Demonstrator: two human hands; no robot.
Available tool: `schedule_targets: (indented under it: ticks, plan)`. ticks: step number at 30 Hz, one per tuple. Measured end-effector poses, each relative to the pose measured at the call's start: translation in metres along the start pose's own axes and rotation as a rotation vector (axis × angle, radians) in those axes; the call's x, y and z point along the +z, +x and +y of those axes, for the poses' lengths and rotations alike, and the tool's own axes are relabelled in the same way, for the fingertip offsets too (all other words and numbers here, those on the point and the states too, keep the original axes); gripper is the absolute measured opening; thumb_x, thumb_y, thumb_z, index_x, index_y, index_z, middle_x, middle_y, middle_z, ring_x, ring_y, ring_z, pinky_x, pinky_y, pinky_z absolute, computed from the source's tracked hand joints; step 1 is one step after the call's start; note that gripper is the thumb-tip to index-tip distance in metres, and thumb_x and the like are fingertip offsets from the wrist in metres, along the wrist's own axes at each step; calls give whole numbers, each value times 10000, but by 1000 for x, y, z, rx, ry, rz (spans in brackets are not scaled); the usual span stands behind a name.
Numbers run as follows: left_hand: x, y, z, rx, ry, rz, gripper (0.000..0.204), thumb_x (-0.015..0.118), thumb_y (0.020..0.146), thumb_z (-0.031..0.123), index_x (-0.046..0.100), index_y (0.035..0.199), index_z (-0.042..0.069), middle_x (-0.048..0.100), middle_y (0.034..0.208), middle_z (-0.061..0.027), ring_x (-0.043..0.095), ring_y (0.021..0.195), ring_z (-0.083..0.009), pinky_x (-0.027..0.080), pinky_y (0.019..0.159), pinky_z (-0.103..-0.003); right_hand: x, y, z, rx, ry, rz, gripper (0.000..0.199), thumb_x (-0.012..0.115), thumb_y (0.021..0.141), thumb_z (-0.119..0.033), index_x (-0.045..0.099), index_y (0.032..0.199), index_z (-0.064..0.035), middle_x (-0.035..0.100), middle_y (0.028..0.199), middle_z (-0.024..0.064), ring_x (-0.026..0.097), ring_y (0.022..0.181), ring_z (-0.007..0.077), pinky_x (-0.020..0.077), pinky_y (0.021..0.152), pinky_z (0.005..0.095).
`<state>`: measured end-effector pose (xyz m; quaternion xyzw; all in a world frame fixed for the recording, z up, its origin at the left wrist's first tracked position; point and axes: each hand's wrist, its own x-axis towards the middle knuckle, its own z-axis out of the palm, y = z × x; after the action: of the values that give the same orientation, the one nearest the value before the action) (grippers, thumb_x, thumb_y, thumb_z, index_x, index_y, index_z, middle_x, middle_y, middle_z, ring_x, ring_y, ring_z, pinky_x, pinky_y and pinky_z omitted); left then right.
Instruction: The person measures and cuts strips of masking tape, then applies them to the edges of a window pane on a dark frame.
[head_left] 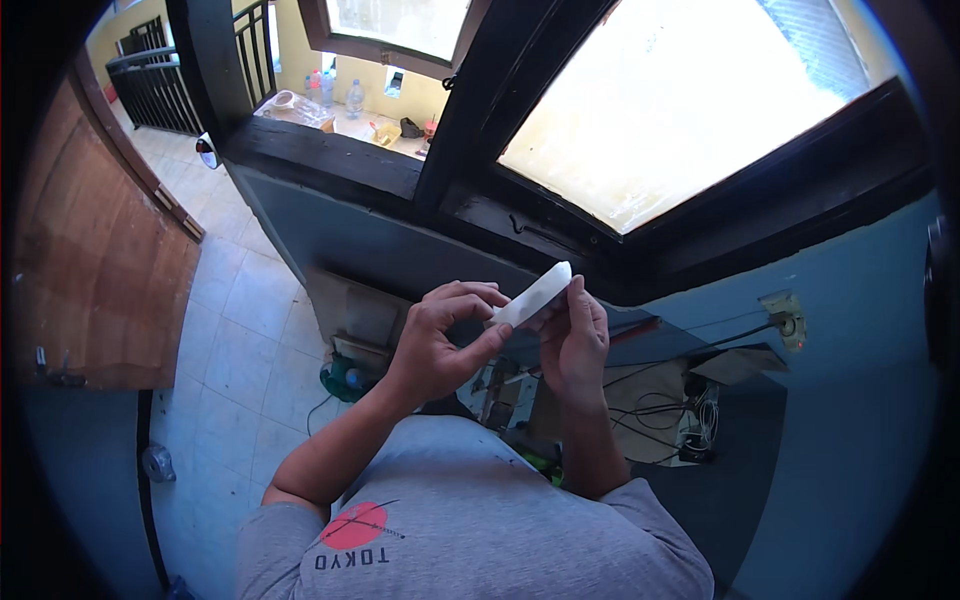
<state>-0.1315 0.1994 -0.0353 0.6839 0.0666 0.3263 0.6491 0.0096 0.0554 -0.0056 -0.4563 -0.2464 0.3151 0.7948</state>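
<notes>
Both of my hands are raised in front of my chest, below the window frame. Between them is a slim white oblong thing (533,296), tilted with its far end up and to the right; its kind I cannot make out. My left hand (447,335) is closed on the near end, thumb along the lower edge and curled fingers above. At the far end my right hand (578,345) grips it, thumb upright beside the tip. The right fingers are partly hidden behind the white thing.
Ahead runs a dark window frame (340,160) with a hook latch (527,228) on its sill. A wooden door (100,240) stands at left. On the right wall is a socket (786,322) with a plugged-in cable, above tangled cords (700,420). Bottles (354,98) stand outside.
</notes>
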Motion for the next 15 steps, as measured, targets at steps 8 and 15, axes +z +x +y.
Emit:
schedule_targets:
  ticks: [8,15]
  plan:
    - [-2,-13,7,-84,124,68,167,815,910,170,819,974,16,799,1082,-134,736,999,-216,552,929,-343,8,-7,-5,-24,-277,-261,716,925,884,-304,603,1396,79,751,1099,122,734,1024,169,578,976,347]
    - [6,-12,-4,142,345,29,218,846,883,250,749,919,58,780,992,-76,758,1015,-264,415,1164,-554,6,-15,-11,30,-445,-296,633,906,874,-96,611,1418,39,727,1123,68,700,1027,126,571,949,320]
